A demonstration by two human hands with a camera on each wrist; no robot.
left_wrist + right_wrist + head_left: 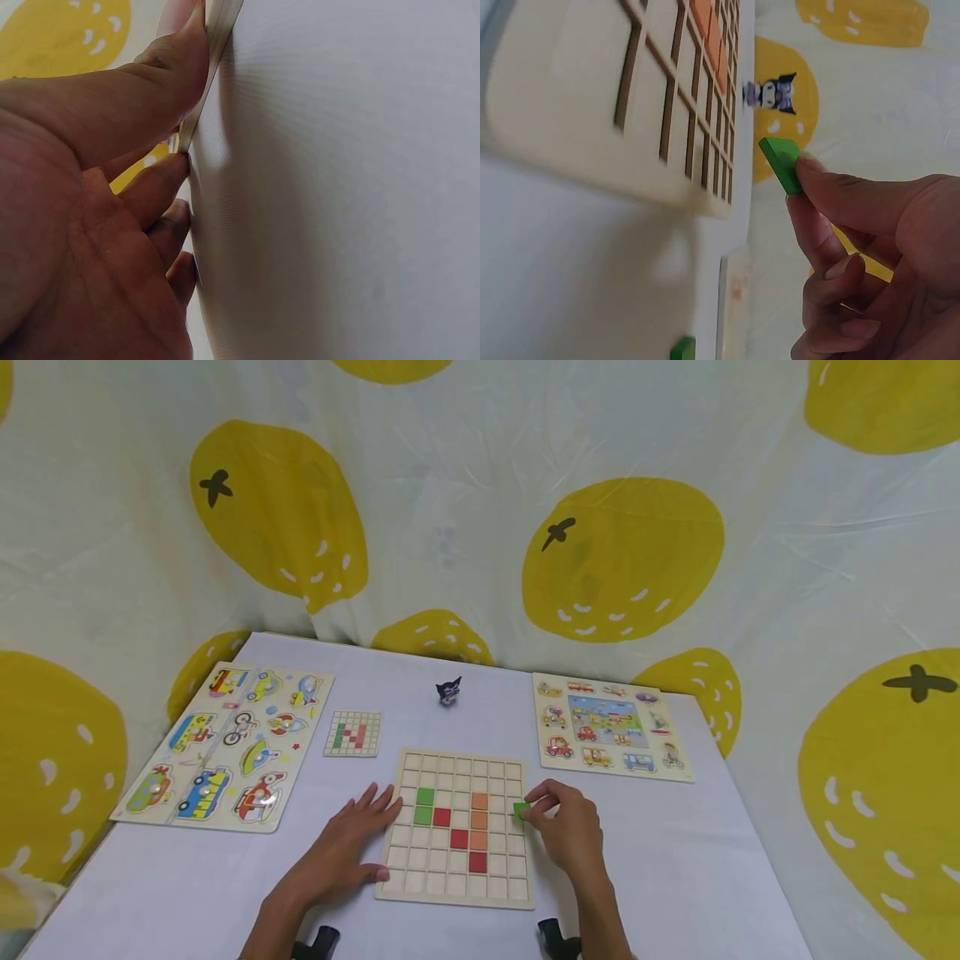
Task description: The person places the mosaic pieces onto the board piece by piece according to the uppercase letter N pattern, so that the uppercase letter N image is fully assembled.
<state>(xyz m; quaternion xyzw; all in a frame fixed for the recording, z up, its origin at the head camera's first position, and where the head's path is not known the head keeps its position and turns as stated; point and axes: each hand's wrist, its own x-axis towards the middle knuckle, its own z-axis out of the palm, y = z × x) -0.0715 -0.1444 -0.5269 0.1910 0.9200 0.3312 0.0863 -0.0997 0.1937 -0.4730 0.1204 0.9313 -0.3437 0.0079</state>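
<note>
A wooden grid board lies on the white table, with two green tiles, three red tiles and three orange tiles in its cells. Fingers spread, my left hand rests along the board's left edge, and its thumb touches the rim near the lower corner. Thumb and fingertips of my right hand pinch a green square tile above the board's right edge. Another green tile, partly cut off, lies on the table in the right wrist view; the head view does not show it.
A small card with a coloured grid pattern lies behind the board to the left. Picture puzzle boards stand at left and right. A small dark figurine is at the back, before a lemon-patterned curtain.
</note>
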